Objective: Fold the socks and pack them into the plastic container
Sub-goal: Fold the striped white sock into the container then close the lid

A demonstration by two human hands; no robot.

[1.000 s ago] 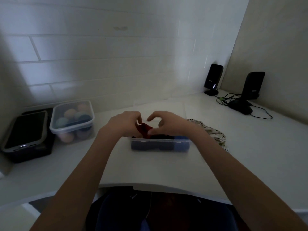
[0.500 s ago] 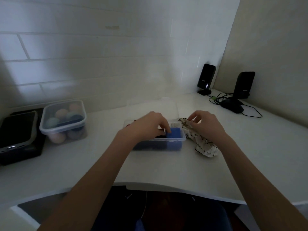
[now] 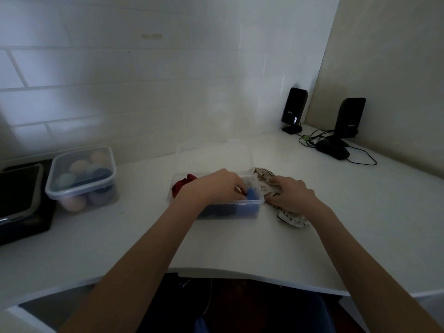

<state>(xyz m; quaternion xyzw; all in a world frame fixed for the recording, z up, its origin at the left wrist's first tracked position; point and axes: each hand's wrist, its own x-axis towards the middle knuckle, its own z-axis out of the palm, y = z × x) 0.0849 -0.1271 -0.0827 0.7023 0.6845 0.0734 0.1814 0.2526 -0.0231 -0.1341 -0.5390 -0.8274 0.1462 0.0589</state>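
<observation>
Faintly, small unreadable lettering marks both speakers (image 3: 294,109).

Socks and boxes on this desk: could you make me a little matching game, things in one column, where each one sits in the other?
Things:
1. red sock
2. patterned cream sock
3. pastel balls
4. speakers

Places:
A. far right corner of the desk
B. closed box at the left
C. on the desk, under the right hand
D. left end of the open plastic container

Pairs: 1-D, 2-C, 3-B, 4-A
</observation>
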